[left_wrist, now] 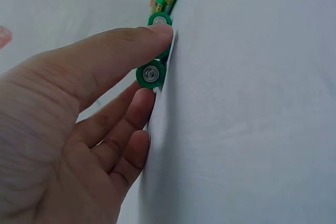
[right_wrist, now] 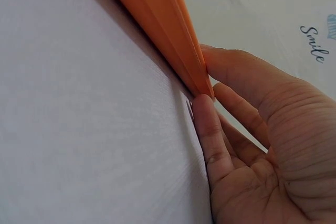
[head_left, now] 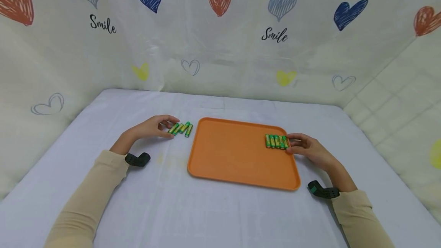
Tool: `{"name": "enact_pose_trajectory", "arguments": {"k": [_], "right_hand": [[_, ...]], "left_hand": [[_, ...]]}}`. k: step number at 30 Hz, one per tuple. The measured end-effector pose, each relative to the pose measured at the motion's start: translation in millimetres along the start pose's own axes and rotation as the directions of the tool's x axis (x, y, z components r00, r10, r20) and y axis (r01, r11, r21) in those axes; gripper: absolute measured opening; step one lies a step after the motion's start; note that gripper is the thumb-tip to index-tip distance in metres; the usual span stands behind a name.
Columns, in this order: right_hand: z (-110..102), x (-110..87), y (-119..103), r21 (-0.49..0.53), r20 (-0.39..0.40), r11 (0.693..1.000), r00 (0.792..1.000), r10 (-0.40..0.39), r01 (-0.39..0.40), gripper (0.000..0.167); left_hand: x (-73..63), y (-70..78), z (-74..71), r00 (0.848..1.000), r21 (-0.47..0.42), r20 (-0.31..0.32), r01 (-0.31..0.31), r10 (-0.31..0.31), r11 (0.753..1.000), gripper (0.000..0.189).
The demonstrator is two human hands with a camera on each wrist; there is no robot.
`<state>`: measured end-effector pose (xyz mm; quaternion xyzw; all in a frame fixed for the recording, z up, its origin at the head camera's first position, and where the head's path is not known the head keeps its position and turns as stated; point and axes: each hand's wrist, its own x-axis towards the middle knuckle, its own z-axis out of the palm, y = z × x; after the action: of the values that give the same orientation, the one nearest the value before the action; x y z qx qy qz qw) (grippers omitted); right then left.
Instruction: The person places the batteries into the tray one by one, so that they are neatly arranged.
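Several green-and-yellow batteries (head_left: 189,130) lie on the white cloth left of the orange tray (head_left: 227,160). My left hand (head_left: 153,127) pinches at the leftmost of them, thumb at the near end, fingers at the far end. In the left wrist view the thumb covers part of one battery end (left_wrist: 159,20), and another battery (left_wrist: 150,74) sits just below it. A row of batteries (head_left: 272,141) stands side by side inside the tray's right edge. My right hand (head_left: 311,150) reaches over that edge, fingertips at the rightmost battery; whether it grips the battery is hidden by the rim.
The table (head_left: 155,209) is covered in white cloth. A pale backdrop (head_left: 241,56) printed with hearts rises behind it. Each wrist wears a black device, seen on the left (head_left: 138,160) and the right (head_left: 323,190).
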<state>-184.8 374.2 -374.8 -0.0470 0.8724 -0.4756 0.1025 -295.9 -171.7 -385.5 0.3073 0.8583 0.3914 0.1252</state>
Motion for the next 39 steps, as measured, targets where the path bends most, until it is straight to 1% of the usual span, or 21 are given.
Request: {"name": "enact_pose_trajectory", "arguments": {"k": [3,6,11,15,19,25,28,33,39], "right_hand": [[-1.1,-0.1,-0.8,-0.008,-0.006,1.000,1.000,0.003,-0.003,0.064],[-1.7,-0.2,-1.4,-0.015,-0.012,1.000,1.000,0.011,-0.011,0.064],[-1.3,-0.6,-3.0,-0.027,-0.016,0.999,1.000,0.019,-0.020,0.065],[-1.2,-1.0,-3.6,-0.042,-0.016,0.999,1.000,0.025,-0.025,0.065],[-1.5,-0.9,-2.7,-0.033,-0.012,0.999,1.000,0.021,-0.022,0.065],[-0.7,0.9,0.0,-0.017,-0.006,1.000,1.000,0.018,-0.018,0.065],[0.5,2.8,1.8,-0.013,0.001,1.000,1.000,0.016,-0.016,0.065],[1.4,4.2,4.2,-0.010,0.009,1.000,1.000,0.010,-0.010,0.065],[0.2,2.3,3.5,-0.015,-0.011,1.000,1.000,0.020,-0.020,0.065]], "left_hand": [[-1.1,0.6,0.1,1.000,0.015,0.015,-0.002,0.002,1.000,0.059],[-1.5,0.7,-0.4,1.000,0.028,0.021,-0.006,0.005,1.000,0.057],[-2.0,1.9,0.1,1.000,0.042,0.002,0.013,-0.013,0.999,0.053],[-3.1,3.5,0.9,0.999,0.041,-0.023,0.030,-0.029,0.999,0.056],[-4.2,4.1,0.5,0.997,0.037,-0.058,0.050,-0.047,0.998,0.059],[-5.1,5.3,1.6,0.991,-0.001,-0.128,0.044,-0.044,0.999,0.061],[-5.4,8.6,2.9,0.987,-0.023,-0.152,0.043,-0.046,0.999,0.061],[-2.2,16.7,5.2,0.989,-0.041,-0.145,0.034,-0.040,0.999,0.062],[7.6,31.4,6.9,0.993,-0.063,-0.117,-0.007,0.000,0.998,0.062]]}}
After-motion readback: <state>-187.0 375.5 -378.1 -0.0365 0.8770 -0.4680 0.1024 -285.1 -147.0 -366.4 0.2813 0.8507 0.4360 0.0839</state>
